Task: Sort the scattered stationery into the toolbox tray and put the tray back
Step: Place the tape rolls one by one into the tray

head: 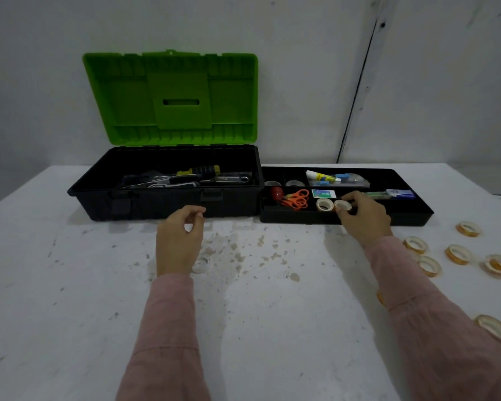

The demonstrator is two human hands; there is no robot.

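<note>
The black tray (417,214) sits on the table to the right of the open toolbox (168,204) with its green lid (171,99) up. My right hand (365,215) reaches into the tray's front middle compartment, fingers closed on a tape roll (343,206) beside another roll (324,204). Orange scissors (297,199) lie in the tray left of them. My left hand (180,241) hovers over the table in front of the toolbox, fingers loosely curled and holding nothing. A white tape roll (201,264) lies on the table partly hidden under that hand. Several amber tape rolls (457,254) are scattered at the right.
The toolbox holds a yellow-handled screwdriver (198,170) and wrenches. A glue tube (321,176), a red object (276,193) and small packets sit in other tray compartments. The white table (258,314) is stained and speckled. A wall stands right behind the toolbox.
</note>
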